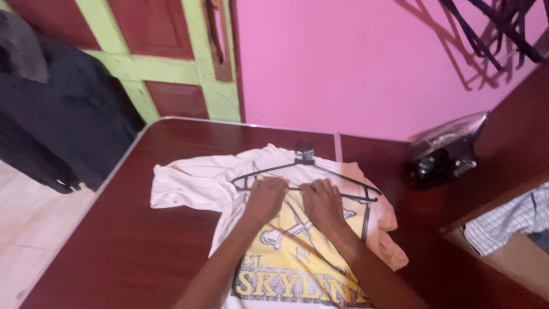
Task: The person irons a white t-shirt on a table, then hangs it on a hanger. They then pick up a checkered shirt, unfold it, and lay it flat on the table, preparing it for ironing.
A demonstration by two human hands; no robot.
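A pale peach T-shirt (189, 186) with a yellow printed panel lies flat on a dark red-brown table (126, 240). A black clothes hanger (349, 184) rests across its collar, hook pointing to the far side. My left hand (266, 197) and my right hand (321, 201) sit side by side at the middle of the hanger's lower bar, fingers curled down on the bar and the fabric at the neckline. Whether the fingers wrap the bar is hidden.
A black object under clear plastic (441, 154) stands at the table's far right. A pink wall (343, 63) and a green-and-brown door (171, 63) lie behind. Dark cloth (51, 114) hangs at left; striped fabric (509, 220) lies on a wooden surface at right.
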